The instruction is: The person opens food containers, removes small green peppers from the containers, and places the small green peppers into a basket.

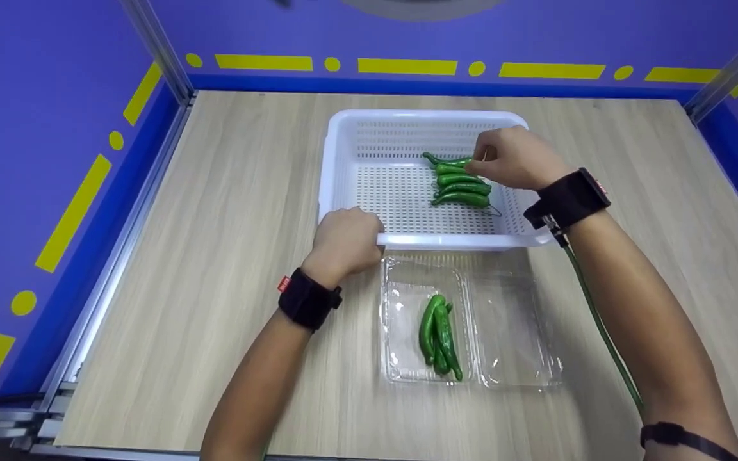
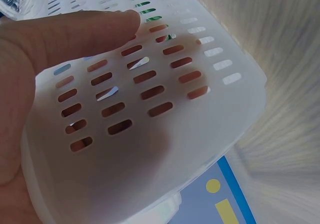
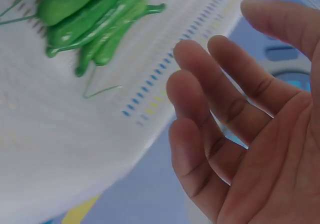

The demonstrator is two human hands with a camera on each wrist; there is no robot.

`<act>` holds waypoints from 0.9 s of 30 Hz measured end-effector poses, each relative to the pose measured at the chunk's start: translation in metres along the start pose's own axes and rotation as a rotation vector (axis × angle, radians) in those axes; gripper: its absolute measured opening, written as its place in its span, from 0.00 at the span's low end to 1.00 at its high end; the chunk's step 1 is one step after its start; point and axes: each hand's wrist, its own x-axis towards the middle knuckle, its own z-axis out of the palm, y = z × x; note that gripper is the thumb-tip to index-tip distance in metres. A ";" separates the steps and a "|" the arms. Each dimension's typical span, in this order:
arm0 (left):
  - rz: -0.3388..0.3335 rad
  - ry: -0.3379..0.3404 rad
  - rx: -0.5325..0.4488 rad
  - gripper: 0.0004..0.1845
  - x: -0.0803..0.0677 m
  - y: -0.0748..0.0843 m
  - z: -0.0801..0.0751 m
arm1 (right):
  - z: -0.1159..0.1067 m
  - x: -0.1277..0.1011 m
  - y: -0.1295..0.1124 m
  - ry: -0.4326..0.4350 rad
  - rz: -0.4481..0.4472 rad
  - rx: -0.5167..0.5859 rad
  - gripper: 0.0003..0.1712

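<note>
My left hand (image 1: 348,238) grips the near left corner of a white perforated plastic basket (image 1: 459,242). In the left wrist view its thumb (image 2: 85,36) lies along the outside of the wall, and the other fingers show dimly through the slots. Several green chili peppers (image 1: 462,200) lie side by side in the basket's right half. Above their far end is my right hand (image 1: 516,157), fingers bent loosely. The right wrist view shows nothing between its thumb and fingertips, with the peppers (image 3: 80,4) off to one side.
An open clear plastic clamshell box (image 1: 510,333) sits on the wooden table (image 1: 247,192) in front of the basket. Several more green chili peppers (image 1: 444,339) lie in its left half. Blue panels (image 1: 407,38) with yellow marks border the table. A green cable (image 1: 599,314) runs along the right forearm.
</note>
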 end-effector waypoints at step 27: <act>0.014 0.032 0.014 0.14 0.000 0.000 0.001 | 0.004 -0.081 -0.071 0.119 -0.276 0.051 0.12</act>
